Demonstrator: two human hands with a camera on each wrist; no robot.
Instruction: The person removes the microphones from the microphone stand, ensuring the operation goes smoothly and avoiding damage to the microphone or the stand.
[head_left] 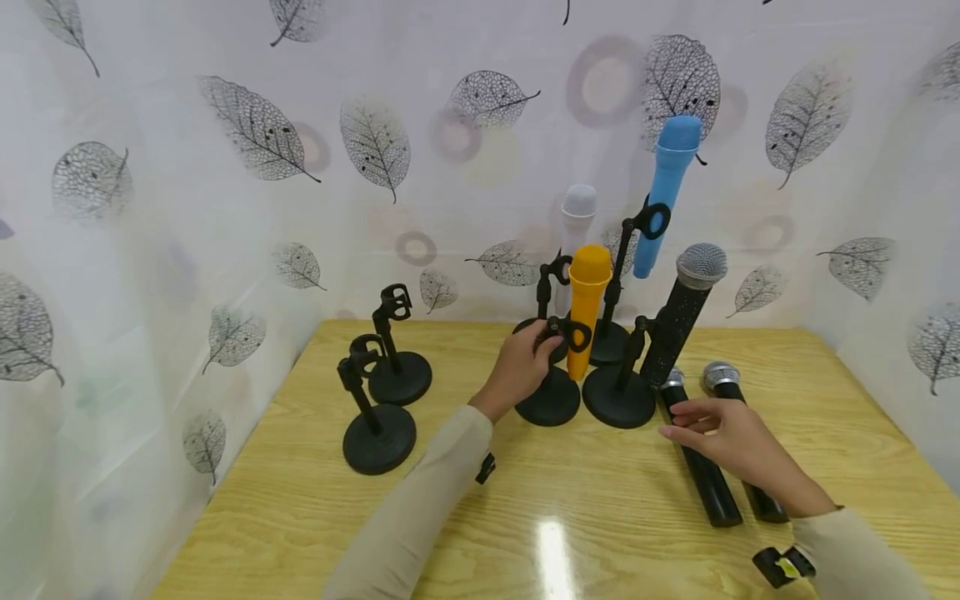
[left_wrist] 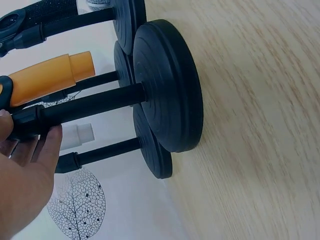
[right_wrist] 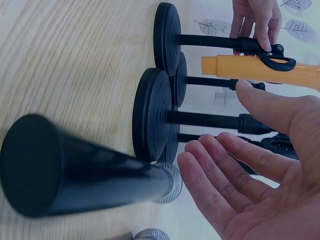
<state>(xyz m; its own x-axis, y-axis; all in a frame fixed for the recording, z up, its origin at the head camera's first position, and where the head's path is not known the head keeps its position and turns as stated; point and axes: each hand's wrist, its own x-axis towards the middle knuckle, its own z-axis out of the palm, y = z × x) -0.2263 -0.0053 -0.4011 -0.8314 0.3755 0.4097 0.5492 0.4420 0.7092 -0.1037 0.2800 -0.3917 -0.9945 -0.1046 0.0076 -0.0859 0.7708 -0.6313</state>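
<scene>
My left hand grips the upper part of a black microphone stand, just below its clip. An orange microphone sits upright in that clip. In the left wrist view, fingers curl around the stand's pole. My right hand hovers over a black microphone lying on the table, its fingers loosely bent. From the right wrist view, the hand holds nothing, and the lying microphone is apart from its fingers. A second black microphone lies beside it, partly covered by the right hand.
Behind are a white microphone and a blue microphone on stands. A speckled black microphone leans in its stand to the right. Two bare stands stand at left on the wooden table. Leaf-patterned curtain surrounds it.
</scene>
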